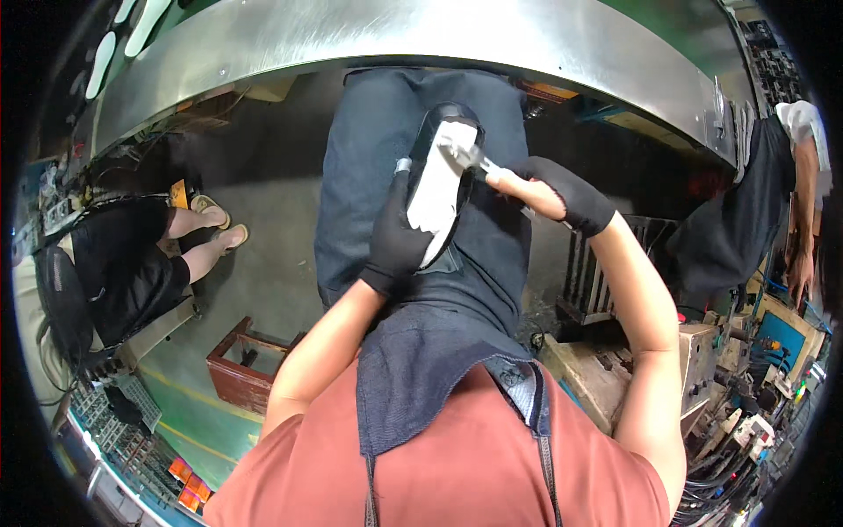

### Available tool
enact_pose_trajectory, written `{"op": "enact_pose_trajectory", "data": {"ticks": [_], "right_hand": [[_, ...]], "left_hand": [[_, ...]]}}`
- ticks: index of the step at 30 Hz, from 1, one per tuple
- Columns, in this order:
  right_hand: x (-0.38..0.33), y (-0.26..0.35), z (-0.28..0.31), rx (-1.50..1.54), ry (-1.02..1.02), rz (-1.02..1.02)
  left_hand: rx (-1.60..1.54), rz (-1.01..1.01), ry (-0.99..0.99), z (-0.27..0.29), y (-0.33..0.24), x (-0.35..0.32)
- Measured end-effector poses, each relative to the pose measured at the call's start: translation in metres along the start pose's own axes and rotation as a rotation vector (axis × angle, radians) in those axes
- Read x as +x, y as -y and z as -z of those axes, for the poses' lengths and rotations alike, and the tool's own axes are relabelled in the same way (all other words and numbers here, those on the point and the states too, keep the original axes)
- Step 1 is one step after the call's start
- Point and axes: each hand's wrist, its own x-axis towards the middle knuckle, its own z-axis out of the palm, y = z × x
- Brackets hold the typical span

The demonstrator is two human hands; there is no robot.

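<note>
Head view: the left hand [397,230] wraps its grip round a black shoe [442,186], white side up over the lap [362,180]; above it, a tool [471,158] sits in the right hand's closed grip [546,195]. Should the left slacken, the shoe could roll, making the tool skid.

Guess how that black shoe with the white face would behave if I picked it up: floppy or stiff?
The shoe is probably fairly stiff, since it shows no sag in the left hand. Its long, narrow shape suggests it wouldn't roll far. Let go, it might tip, as the dark cloth on the lap looks uneven.
</note>
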Motion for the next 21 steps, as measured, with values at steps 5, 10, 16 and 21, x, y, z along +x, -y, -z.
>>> {"op": "enact_pose_trajectory", "data": {"ticks": [5,10,16,21], "right_hand": [[-0.003,0.056,-0.014,-0.74,-0.038,-0.033],[0.016,0.015,-0.02,-0.66,-0.168,0.195],[0.008,0.002,-0.012,0.61,0.45,-0.561],[0.011,0.044,0.051,-0.464,0.345,-0.037]], "left_hand": [[0.161,-0.124,-0.032,-0.008,0.012,0.002],[0.176,-0.096,0.015,0.002,0.019,0.016],[-0.61,0.552,0.252,0.011,-0.015,0.065],[0.234,-0.047,-0.014,-0.01,0.003,0.063]]}}
